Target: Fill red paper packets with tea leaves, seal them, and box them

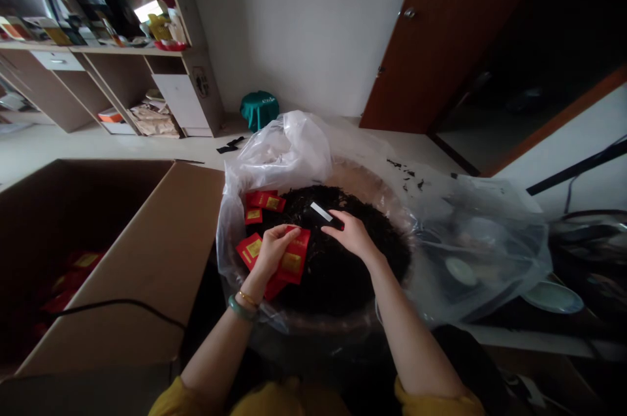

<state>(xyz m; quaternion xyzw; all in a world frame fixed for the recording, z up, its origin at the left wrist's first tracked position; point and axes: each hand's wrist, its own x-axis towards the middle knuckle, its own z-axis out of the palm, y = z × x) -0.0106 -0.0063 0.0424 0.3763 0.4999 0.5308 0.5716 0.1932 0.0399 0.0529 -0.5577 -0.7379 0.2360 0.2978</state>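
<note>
My left hand [272, 250] is closed on a red packet [294, 264] with a gold label, above the left side of a round container. My right hand [356, 238] is closed, thumb and fingers pinching a small dark thing with a white strip [321, 211]; its exact kind is unclear. Dark, dried, tea-like leaves [333, 295] fill the container, which is lined with a clear plastic bag [304, 142]. Several more red packets [269, 201] lie on the leaves at the left, some partly hidden behind my left hand.
Left of the container stands an open cardboard box [132, 259] with red packets [73, 279] inside. A shelf unit [196, 86], a teal-covered object [259, 110] and a brown door [431, 31] are farther back. Spilled leaf bits [409, 173] dot the floor; a pale dish [553, 298] is at right.
</note>
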